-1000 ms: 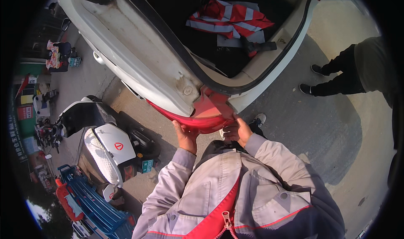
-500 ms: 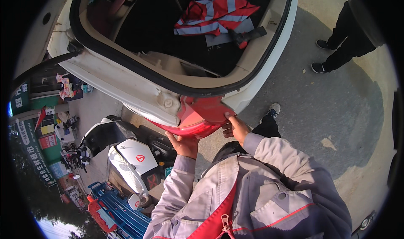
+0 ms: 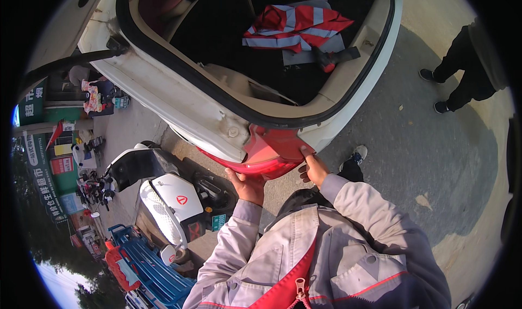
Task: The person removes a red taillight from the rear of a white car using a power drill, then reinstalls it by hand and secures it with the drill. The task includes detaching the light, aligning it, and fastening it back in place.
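Observation:
A red tail light (image 3: 272, 154) sits at the rear corner of a white car, just below the open trunk's rim. My left hand (image 3: 248, 187) grips its lower left edge from beneath, the palm hidden partly under the lens. On the right end of the light, my right hand (image 3: 315, 168) has its thumb on the upper surface and its fingers curled below. Whether the light is fastened to the body cannot be seen. Grey sleeves with buttoned cuffs cover both my forearms.
Inside the trunk (image 3: 217, 48) lie a red reflective vest (image 3: 296, 26) and a red-and-black power tool (image 3: 331, 59). A white scooter (image 3: 173, 197) stands at left, near a blue rack (image 3: 149, 265). Another person's legs (image 3: 462, 69) are at far right; a shoe (image 3: 359, 154) shows beyond my right hand.
The whole view has shifted, so the car and my hands appear farther right and slightly lower. Both hands keep their hold on the tail light, with little visible change in grip.

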Demonstrator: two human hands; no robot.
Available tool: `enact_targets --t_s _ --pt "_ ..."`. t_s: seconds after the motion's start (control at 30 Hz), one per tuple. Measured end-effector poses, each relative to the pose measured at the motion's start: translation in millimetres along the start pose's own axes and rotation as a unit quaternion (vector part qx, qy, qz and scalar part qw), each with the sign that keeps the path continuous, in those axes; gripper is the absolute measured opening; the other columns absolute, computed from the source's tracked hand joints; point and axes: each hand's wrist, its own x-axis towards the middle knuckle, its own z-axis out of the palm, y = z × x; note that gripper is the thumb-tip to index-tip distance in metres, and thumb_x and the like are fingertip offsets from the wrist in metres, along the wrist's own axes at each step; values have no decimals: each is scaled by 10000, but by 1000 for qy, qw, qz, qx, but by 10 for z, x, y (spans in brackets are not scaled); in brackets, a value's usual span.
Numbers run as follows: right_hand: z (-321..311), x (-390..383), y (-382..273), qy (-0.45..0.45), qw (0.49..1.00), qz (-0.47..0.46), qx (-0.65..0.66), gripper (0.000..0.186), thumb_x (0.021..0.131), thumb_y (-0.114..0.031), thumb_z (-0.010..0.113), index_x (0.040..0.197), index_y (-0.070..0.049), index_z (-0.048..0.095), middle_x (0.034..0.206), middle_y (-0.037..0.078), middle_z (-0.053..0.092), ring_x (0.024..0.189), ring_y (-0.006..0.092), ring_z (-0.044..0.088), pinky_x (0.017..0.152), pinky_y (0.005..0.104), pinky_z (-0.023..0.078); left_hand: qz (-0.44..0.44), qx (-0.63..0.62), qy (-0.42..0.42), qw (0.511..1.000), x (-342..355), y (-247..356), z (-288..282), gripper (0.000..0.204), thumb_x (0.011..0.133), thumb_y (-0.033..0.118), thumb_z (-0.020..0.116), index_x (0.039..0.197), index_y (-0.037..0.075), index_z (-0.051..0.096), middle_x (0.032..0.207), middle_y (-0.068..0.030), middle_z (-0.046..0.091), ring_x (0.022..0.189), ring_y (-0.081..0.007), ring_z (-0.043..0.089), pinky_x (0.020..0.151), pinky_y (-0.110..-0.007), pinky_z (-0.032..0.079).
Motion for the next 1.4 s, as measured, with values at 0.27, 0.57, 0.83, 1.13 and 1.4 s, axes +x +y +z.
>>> enact_targets --t_s 0.27,0.57,0.83,1.13,1.4 --pt "84 8 39 8 999 11 41 724 940 -754 501 1134 -69 632 749 58 564 563 168 569 509 325 493 -14 -12 40 999 86 49 -126 935 902 879 402 1413 110 548 1339 -50 650 1195 -238 605 980 -410 470" --pt "76 -7 55 13 999 -12 30 671 962 -733 437 1140 -137 688 828 36 671 619 135 605 544 294 507 51 34 53 997 22 78 78 1004 917 877 354 1530 86 439 1468 -96 585 1358 -287 548 1123 -479 419" --pt "25 64 -15 -13 999 27 20 672 981 -699 412 1161 -111 684 883 70 721 689 198 655 647 362 557 6 49 71 996 -21 161 58 932 928 846 410 1487 104 493 1374 -89 646 1214 -225 618 1030 -438 442" --pt "152 -21 -213 -16 999 40 22 657 993 -680 398 1191 -119 678 921 82 738 745 230 686 702 406 572 19 39 96 994 96 180 14 890 961 769 486 1498 61 434 1372 -132 605 1221 -258 614 1051 -435 475" --pt "198 -69 -307 -77 989 75 105 622 1015 -633 387 1174 -107 679 856 88 724 686 254 670 642 413 553 31 50 98 993 58 303 134 892 991 726 482 1481 -18 438 1390 -161 598 1226 -275 617 1046 -408 493"
